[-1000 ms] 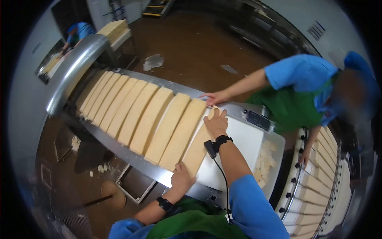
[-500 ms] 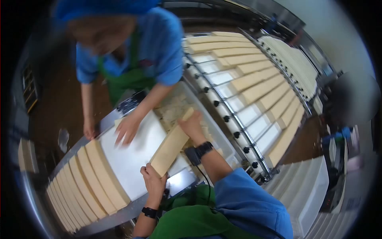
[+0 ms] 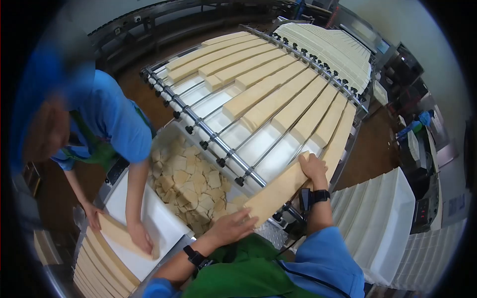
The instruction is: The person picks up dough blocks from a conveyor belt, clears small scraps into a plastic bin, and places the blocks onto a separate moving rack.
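Note:
A long pale yellow bar [image 3: 278,188], smooth-sided and block-shaped, lies between my two hands over the near edge of the slatted rack. Wrapped over its far right end is my right hand [image 3: 314,171]. My left hand [image 3: 232,228] presses its fingers against the near left end, so the bar is held from both ends. More such bars [image 3: 261,97] rest in lanes on the rack, separated by metal rods [image 3: 248,139]. Below and left of my bar stands a bin of broken thin pale pieces [image 3: 191,179].
At left, a co-worker's hands [image 3: 140,239] hold another bar on a white surface [image 3: 164,228], beside a row of bars [image 3: 99,263]. Stacked white trays [image 3: 377,218] stand at my right. A metal rail with black knobs [image 3: 218,144] runs along the rack.
My hands and the bar have moved from above the white surface and bin over to the rack. My view has turned right. The co-worker's hands now hold a bar at the row.

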Demonstrator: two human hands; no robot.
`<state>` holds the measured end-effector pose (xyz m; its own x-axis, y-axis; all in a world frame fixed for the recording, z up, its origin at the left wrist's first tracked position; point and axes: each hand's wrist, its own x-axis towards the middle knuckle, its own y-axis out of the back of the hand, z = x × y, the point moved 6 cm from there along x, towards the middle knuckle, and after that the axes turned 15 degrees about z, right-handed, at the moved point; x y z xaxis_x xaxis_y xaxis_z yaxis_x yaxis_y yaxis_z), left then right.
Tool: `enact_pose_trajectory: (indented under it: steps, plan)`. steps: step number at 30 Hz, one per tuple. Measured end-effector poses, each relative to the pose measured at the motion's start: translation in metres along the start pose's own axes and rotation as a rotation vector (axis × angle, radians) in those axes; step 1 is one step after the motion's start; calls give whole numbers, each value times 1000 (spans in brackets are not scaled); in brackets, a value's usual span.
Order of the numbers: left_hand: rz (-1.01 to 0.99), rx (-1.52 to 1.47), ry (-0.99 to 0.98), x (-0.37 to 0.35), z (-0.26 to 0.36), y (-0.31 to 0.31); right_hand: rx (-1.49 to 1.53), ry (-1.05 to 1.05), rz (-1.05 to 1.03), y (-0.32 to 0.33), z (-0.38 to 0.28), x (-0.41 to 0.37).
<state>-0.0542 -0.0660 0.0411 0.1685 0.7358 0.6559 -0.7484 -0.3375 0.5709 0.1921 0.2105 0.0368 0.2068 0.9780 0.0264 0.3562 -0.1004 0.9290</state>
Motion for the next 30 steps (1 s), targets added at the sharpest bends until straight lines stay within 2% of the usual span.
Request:
enact_pose_trajectory:
  steps: [1,3,5,6,7,9,11,13,15,16,17,18,20,21,22,23,24,27,29,30]
  plan:
    - [-5,4,-5,9,0,-7,-234,59,-42,4,1,6]
    - [-274,-72,-4,22,1,-34,-267,108,28,-1,10,27]
    - [-345,-117,12,41,-5,-58,-299,156,95,-17,21,44]
    - [-412,-166,30,48,-8,-73,-260,195,267,-19,24,52]
    - [-415,-161,30,56,-10,-87,-220,234,440,-14,23,52]
    - [-289,-171,109,74,-21,-106,-225,254,444,-19,22,48]
    - [-283,-161,94,78,-29,-121,-230,281,451,-16,14,31]
    - [-238,-134,53,84,-29,-122,200,539,351,-11,-2,-4]
    - [-196,-63,24,89,-25,-107,537,596,201,-8,-6,-43]
    - [-159,0,-6,89,-23,-99,639,657,140,-2,-13,-68]
    - [-30,-24,-32,87,-27,-93,743,719,73,7,-20,-89]
    - [-20,0,-10,81,-33,-86,756,738,48,21,-26,-104]
    - [135,-91,151,66,-48,-56,295,1116,42,30,-49,-139]
    - [172,-15,177,44,-66,-53,324,1164,6,23,-50,-146]
    - [199,41,219,34,-68,-35,263,1107,66,16,-46,-142]
    - [152,68,354,25,-74,-18,205,1057,120,9,-42,-138]
    - [115,92,498,13,-79,-3,295,1044,91,2,-37,-134]
    - [290,65,737,-29,-87,39,265,1131,224,-5,-36,-138]
    - [426,34,838,-65,-92,62,188,1169,216,-12,-35,-136]
    - [469,71,867,-86,-92,74,146,1079,187,-8,-39,-138]
